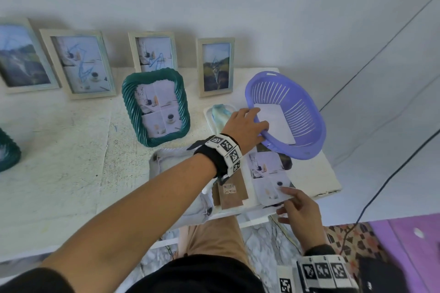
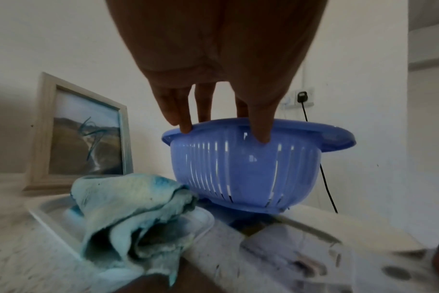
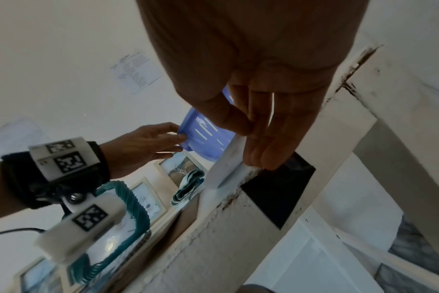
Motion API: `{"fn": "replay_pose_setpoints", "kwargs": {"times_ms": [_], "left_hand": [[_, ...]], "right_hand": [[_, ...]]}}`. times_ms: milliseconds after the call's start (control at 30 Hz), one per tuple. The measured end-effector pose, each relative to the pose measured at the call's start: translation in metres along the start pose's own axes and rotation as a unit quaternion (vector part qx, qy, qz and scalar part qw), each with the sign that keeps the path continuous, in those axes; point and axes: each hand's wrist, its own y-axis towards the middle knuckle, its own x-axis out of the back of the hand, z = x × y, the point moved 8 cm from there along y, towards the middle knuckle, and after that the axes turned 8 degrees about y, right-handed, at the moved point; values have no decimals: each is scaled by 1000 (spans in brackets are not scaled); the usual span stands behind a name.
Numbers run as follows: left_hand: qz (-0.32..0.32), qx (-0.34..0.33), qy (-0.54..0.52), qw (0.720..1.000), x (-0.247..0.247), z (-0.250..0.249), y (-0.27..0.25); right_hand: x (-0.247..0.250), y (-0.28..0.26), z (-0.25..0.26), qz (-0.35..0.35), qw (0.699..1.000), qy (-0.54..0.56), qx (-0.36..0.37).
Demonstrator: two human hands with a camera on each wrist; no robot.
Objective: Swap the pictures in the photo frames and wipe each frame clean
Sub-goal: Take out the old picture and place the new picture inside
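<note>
My left hand grips the near rim of a purple slotted basket, fingers over the rim and thumb on the outer wall. The basket is tilted, with a white sheet inside it. Under it lies a loose picture print at the table's front right. My right hand pinches that print's near edge between thumb and fingers. A teal ribbed frame stands in the middle, holding a picture. A blue-stained cloth lies on a white tray.
Several pale wooden frames with scribbled-on pictures lean on the back wall. A pale frame and a brown backing board lie flat under my left wrist. Another teal frame shows at the left edge. The table edge is close on the right.
</note>
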Motion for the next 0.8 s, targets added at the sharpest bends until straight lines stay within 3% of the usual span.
{"fn": "replay_pose_setpoints", "kwargs": {"times_ms": [200,433,633,800], "left_hand": [[-14,-8,-75,997,15,9,-7],[-25,-5,-57,998,0,4,-24],[-12,2,-81,997,-9,4,-29],[4,28,-173,984,-17,10,-37]], "right_hand": [[-3,38,25,8,987,-136,81],[-11,79,27,10,934,-343,104],[9,37,40,48,933,-328,140],[11,5,120,95,915,-299,255]]}}
